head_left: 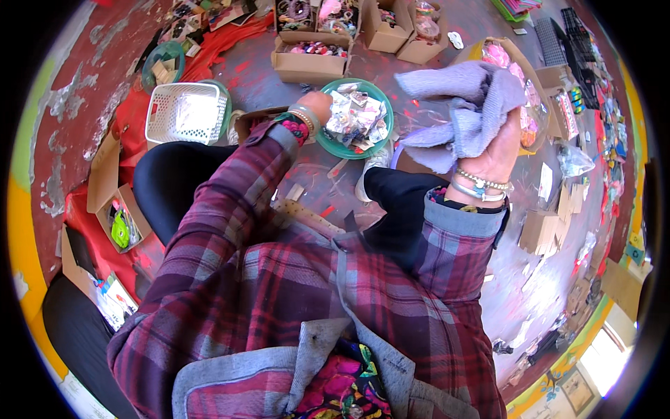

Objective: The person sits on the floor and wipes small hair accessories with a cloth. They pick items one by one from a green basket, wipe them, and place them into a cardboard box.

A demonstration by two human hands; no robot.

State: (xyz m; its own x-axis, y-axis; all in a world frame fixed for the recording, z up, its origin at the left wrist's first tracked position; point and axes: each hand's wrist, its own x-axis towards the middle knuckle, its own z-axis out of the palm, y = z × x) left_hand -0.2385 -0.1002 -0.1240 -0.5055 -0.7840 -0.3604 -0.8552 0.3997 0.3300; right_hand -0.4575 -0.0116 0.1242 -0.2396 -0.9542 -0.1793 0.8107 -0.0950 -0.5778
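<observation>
Over the floor, a grey cloth [464, 112] is gripped tight by the right hand [497, 150]; the green bowl [335, 143] of scraps is reached by the left hand [317, 105], its grip hidden; wiping seems next.

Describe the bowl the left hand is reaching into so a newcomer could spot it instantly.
Start at the white lattice basket on the floor and look right, past the left hand. There sits the green round bowl, heaped with small crumpled silvery packets. Its neighbours are square cardboard boxes; it alone is round and green-rimmed beside that hand.
</observation>
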